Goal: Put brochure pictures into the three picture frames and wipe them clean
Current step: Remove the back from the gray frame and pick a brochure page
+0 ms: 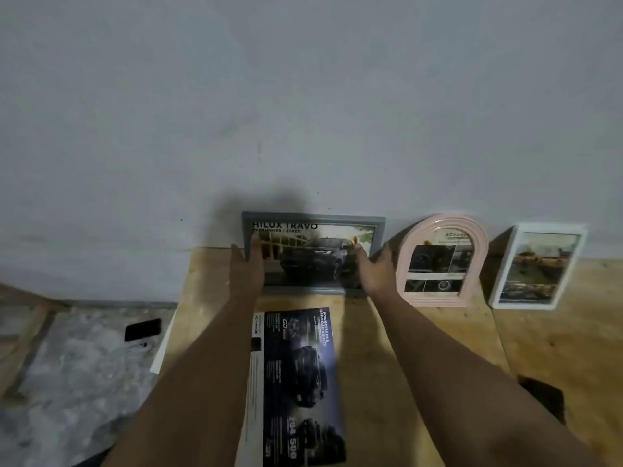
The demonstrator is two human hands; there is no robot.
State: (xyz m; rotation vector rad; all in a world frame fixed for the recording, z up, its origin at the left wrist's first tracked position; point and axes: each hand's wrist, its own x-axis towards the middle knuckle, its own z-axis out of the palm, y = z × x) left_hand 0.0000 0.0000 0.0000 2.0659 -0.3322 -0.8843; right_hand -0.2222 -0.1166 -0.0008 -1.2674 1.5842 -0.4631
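A grey rectangular picture frame (313,220) with a car brochure picture stands upright against the wall at the back of the wooden table (387,348). My left hand (247,269) grips its left edge, thumb over the front. My right hand (372,271) holds its right edge. To the right a pink arched frame (442,261) and a white rectangular frame (538,266) lean on the wall, each with a picture in it. A dark car brochure (296,382) lies flat on the table between my forearms.
A grey wall (303,112) rises directly behind the frames. Left of the table, lower down, lies a black phone (142,329) on a mottled grey floor. A dark cloth-like object (544,396) sits near my right forearm.
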